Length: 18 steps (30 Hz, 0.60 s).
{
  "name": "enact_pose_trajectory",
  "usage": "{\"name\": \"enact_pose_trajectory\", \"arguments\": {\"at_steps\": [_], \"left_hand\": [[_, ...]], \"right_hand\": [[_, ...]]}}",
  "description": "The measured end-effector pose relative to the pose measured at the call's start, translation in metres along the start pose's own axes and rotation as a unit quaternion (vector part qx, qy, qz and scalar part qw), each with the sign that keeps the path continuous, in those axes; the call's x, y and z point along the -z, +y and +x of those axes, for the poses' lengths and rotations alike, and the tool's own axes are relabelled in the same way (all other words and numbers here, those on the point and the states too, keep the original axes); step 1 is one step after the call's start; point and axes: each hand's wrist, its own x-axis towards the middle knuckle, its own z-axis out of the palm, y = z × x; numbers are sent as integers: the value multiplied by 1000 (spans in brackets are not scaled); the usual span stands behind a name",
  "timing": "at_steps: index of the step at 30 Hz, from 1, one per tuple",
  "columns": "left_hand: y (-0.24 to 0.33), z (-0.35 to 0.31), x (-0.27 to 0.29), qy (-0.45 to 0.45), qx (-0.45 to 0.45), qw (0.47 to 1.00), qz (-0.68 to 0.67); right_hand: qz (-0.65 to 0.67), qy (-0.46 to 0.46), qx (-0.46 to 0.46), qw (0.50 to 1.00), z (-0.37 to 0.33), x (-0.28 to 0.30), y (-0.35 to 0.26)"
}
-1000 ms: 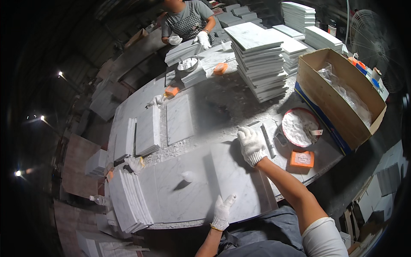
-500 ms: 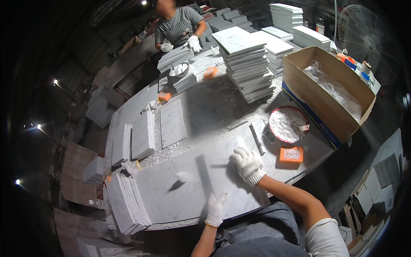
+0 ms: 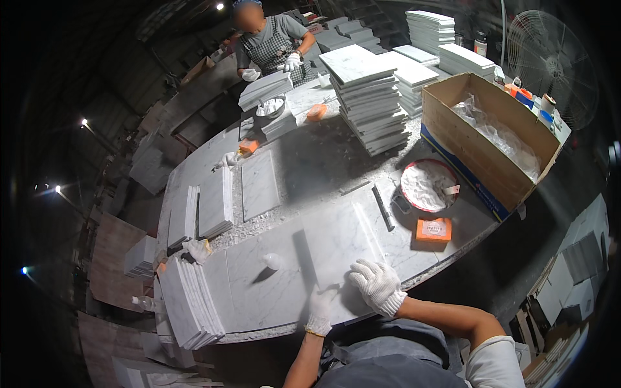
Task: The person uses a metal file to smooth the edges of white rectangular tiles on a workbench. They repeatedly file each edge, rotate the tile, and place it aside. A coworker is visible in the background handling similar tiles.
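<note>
A white-grey marble tile [image 3: 339, 239] lies in front of me on the table, with a pale streak near its right side. My left hand [image 3: 320, 310], in a white knitted glove, rests at the tile's near left part; its fingers look stretched out over the surface, though slightly smeared. My right hand [image 3: 377, 288], gloved too, is at the near right corner with fingers curled down; whatever lies beneath them is hidden. A small white bottle [image 3: 272, 261] lies left of the tile. To the right are a dark bar-shaped tool [image 3: 383, 207] and an orange box [image 3: 433, 229].
A red-rimmed bowl of white paste [image 3: 424, 186] stands near a cardboard box [image 3: 491, 142] holding clear plastic. Tile stacks rise at the back [image 3: 369, 103] and near left [image 3: 187, 301]. Another person [image 3: 275, 45] works across the table. A large fan [image 3: 553, 68] stands far right.
My right hand has moved toward me, from the upper right of the tile to its near corner. My left hand has shifted slightly left and stays by the near edge.
</note>
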Motion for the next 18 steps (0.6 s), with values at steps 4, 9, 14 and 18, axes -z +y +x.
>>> {"name": "enact_pose_trajectory", "arguments": {"at_steps": [4, 9, 14, 18], "left_hand": [[-3, -1, -3, 23, 17, 999, -36], [-16, 3, 0, 20, 4, 998, -61], [-23, 8, 4, -32, 28, 986, -164], [-8, 0, -4, 31, 23, 995, -90]], "right_hand": [[-3, 20, -70, 997, 22, -11, 17], [-36, 58, -68, 995, 25, -21, 18], [-18, 1, -4, 1000, -2, -2, -14], [28, 11, -23, 999, -6, 17, -20]]}}
